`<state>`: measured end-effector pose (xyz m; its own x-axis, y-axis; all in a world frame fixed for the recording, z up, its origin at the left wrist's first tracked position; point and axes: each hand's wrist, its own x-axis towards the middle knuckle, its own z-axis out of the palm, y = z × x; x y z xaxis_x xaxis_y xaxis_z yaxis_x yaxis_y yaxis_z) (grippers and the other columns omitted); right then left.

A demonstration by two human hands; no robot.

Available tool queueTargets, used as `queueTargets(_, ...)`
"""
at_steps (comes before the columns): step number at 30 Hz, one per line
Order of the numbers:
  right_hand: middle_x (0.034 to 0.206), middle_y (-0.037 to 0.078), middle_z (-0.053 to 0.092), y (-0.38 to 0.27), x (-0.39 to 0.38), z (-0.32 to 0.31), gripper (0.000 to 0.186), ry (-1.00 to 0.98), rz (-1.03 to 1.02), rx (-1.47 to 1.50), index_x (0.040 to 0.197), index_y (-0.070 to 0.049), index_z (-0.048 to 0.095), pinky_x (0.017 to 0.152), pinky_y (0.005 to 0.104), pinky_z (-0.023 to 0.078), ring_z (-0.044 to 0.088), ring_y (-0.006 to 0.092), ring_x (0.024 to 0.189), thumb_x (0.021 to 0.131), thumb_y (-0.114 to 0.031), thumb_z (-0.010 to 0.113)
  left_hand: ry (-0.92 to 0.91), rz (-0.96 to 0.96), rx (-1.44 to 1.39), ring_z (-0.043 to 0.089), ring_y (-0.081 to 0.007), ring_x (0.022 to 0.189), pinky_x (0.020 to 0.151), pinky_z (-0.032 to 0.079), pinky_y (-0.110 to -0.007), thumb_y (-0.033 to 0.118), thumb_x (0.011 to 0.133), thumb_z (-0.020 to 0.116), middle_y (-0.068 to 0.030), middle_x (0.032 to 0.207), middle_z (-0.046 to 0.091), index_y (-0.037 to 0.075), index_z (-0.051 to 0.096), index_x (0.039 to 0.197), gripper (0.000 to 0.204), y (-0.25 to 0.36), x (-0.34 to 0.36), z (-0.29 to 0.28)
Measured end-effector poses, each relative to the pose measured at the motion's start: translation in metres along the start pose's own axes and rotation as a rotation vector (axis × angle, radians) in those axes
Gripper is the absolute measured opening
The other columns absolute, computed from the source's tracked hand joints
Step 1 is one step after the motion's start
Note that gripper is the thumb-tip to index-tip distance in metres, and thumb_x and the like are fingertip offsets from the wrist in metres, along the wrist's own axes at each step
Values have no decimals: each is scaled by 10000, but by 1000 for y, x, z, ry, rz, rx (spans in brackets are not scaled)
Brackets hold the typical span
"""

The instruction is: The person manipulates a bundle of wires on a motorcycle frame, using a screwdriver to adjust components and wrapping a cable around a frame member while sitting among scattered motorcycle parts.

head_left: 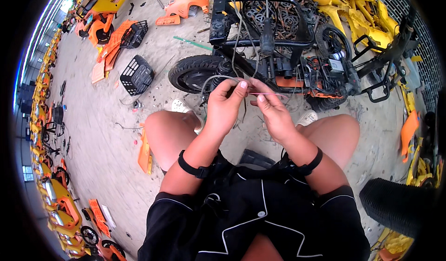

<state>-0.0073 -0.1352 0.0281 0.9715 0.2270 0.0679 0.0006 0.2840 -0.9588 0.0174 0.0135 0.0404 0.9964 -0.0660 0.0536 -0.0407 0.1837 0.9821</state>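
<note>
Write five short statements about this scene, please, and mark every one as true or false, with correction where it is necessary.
1. A thin pink wire shows at the fingers of the left hand and right hand. True.
2. Both hands are gloved. False: they are bare.
3. Two black baskets lie to the left of the thick black tyre. True.
4. The shoes are black. False: they are light-coloured.
5. The yellow panels are heaped at the picture's lower left. False: this heap is at the upper right.

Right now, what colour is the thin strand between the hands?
Reddish pink strand, best in head view.
</note>
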Motion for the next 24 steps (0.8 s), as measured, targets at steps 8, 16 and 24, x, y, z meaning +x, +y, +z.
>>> queueTargets(8, 1209, 109, 571, -4, 11, 19, 292, 56, -358, -354, 1213, 12, 573, 976, 316, 410, 521, 200, 1146, 1010, -153, 443, 91, -296, -286, 596, -117, 766, 704, 502, -271, 255, 958, 585, -39, 878, 613, 38, 582, 958, 217, 6, 2, -9)
queueTargets(16, 1117, 187, 616, -5, 21, 38, 304, 27, -383, 46, 1014, 11, 541, 989, 400, 415, 578, 274, 1082, 1036, -225, 352, 15, -420, -381, 577, -159, 868, 786, 487, -346, 232, 978, 484, -55, 951, 610, 55, 551, 1047, 201, -2, 1, -34)
queueTargets(24, 1128, 240, 602, -4, 38, 54, 294, -59, -267, 531, 979, -25, 498, 1005, 448, 402, 567, 326, 1116, 1037, -266, 341, -40, -557, -463, 568, -167, 966, 787, 493, -355, 228, 997, 431, -57, 1071, 594, 63, 558, 1123, 244, -7, -6, -30)
